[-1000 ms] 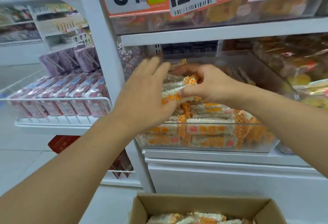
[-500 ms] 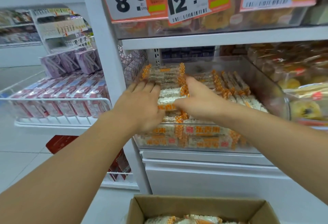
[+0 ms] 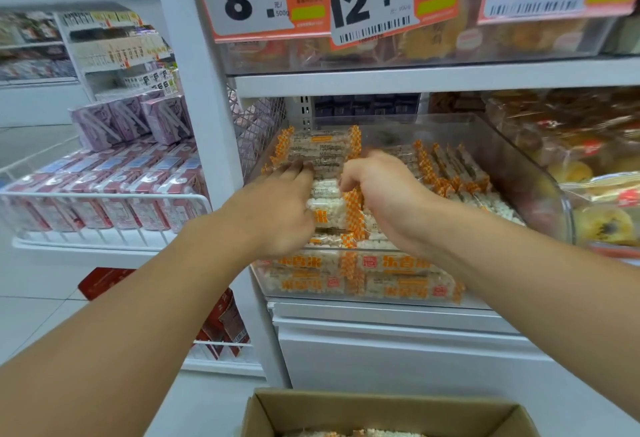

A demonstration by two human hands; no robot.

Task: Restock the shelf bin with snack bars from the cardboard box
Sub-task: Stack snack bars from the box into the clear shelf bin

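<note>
the snack bars (image 3: 320, 152) lie stacked in the clear shelf bin (image 3: 540, 194), with more at the bottom of the picture in the cardboard box (image 3: 381, 412). each bar is a long puffed-rice slab in crinkly clear film with orange checked ends. the left hand (image 3: 277, 208) lies flat on the pile, fingers straight and touching the wrappers. the right hand (image 3: 377, 187) has its fingers curled down round bars at the middle of the stack — gripping them. beyond the fingertips a row of bars lies crosswise against the bin's back; to the right of the right fingers, more bars stand on edge, then open room up to the curved clear wall. above the knuckles runs the white shelf edge (image 3: 415, 79) with 3 price tags (image 3: 374, 3) reading 8.8, 12.8 and 18.8. left of the left fingers stands a white upright post (image 3: 201, 107); past it, a wire rack (image 3: 104, 201) of pink and purple cartons. right of the bin, wrapped pastries (image 3: 595, 173) — glossy film.
</note>
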